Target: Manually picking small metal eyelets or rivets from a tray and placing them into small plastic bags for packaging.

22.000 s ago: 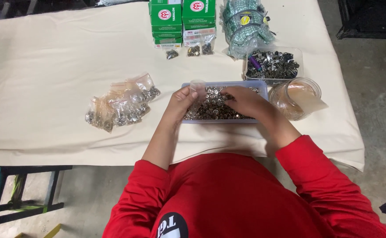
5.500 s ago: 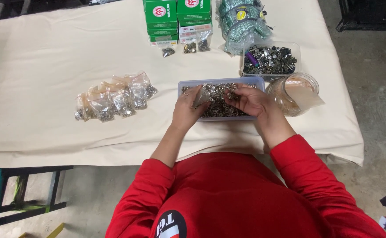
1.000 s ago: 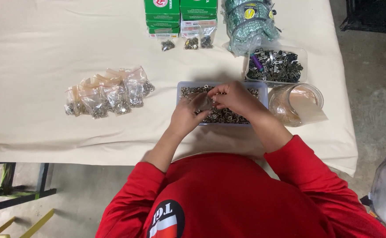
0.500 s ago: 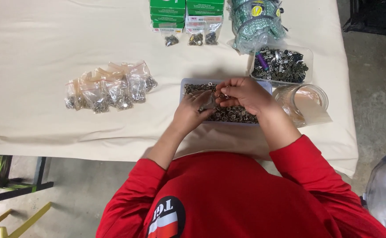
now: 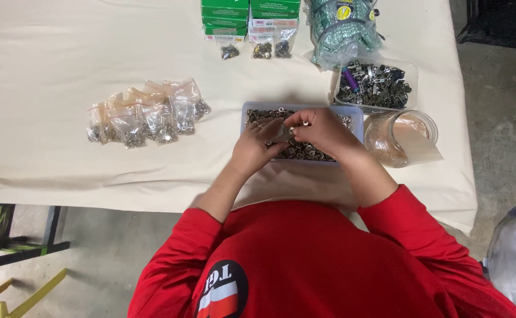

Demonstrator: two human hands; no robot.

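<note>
The tray of small metal parts (image 5: 349, 121) sits on the table (image 5: 63, 70) near its front edge. Left of the tray lies a pile of filled bags (image 5: 146, 115); right of it, touching, a jar (image 5: 400, 138); behind it a second parts tray (image 5: 376, 85), boxes (image 5: 249, 15) and a mesh bundle (image 5: 343, 26).

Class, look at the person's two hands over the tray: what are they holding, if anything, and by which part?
Both the left hand and right hand pinch a small clear bag at its upper edge, over the tray of metal parts.
</note>
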